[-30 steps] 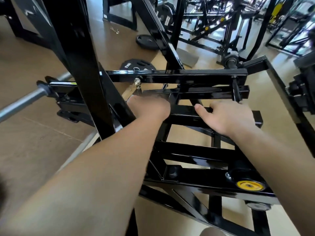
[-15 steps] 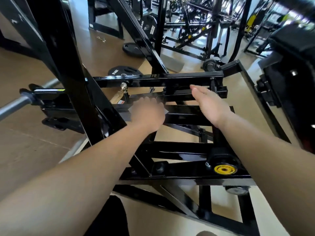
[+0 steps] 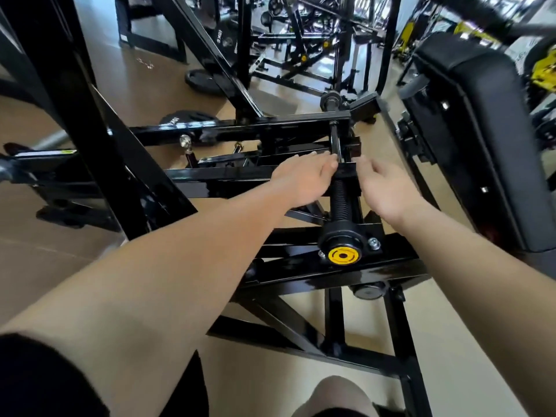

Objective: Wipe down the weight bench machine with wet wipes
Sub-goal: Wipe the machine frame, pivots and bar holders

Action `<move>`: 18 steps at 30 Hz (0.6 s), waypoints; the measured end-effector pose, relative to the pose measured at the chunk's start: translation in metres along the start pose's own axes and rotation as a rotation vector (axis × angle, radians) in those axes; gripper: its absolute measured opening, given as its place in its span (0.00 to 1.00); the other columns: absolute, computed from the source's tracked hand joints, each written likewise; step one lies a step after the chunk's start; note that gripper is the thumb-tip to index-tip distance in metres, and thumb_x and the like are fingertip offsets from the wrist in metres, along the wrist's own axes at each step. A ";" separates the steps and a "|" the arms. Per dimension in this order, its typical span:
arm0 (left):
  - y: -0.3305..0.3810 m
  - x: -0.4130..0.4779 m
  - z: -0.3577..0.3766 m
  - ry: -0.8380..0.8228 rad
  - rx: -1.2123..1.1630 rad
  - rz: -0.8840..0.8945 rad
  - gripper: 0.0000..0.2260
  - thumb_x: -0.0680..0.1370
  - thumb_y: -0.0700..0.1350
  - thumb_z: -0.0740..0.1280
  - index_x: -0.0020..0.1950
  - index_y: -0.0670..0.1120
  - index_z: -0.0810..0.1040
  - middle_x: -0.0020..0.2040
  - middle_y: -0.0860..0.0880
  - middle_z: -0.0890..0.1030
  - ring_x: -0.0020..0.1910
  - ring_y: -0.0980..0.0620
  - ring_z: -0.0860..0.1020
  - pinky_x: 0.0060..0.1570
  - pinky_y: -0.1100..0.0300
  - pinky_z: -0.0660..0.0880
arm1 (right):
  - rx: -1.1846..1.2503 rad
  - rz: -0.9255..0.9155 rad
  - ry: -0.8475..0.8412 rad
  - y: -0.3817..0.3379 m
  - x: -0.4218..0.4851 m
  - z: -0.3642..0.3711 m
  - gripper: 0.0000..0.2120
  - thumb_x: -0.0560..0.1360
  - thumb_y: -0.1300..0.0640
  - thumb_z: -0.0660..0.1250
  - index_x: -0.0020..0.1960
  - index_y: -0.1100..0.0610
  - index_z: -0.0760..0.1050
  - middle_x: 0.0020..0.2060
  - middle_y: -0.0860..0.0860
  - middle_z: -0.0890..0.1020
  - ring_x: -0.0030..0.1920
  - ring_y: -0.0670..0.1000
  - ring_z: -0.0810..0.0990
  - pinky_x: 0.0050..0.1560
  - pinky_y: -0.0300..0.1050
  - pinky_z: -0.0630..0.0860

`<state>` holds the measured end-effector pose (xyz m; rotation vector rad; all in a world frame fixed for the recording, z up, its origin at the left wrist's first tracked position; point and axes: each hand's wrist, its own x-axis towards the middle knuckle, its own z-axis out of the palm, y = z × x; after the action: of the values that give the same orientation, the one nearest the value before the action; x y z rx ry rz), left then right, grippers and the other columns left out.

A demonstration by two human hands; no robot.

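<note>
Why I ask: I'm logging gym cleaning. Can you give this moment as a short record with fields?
left hand: fingers straight, flat on the black frame bar
right hand: relaxed, holds nothing, beside the coil spring
wet wipe: not visible
yellow cap: at the spring's near end
black pad: far right, untouched
</note>
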<state>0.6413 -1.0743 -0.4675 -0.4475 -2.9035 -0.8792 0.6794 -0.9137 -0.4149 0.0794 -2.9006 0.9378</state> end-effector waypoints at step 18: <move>-0.015 -0.139 0.023 0.438 -0.319 -0.174 0.19 0.88 0.49 0.52 0.53 0.44 0.81 0.40 0.47 0.82 0.41 0.52 0.79 0.48 0.54 0.73 | -0.249 -0.285 -0.075 -0.033 -0.074 0.039 0.13 0.83 0.49 0.58 0.58 0.49 0.80 0.49 0.47 0.83 0.52 0.53 0.80 0.50 0.49 0.77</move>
<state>0.7703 -1.1088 -0.5158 -0.0069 -2.4340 -1.2863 0.7524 -0.9618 -0.4354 0.5028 -2.9381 0.5349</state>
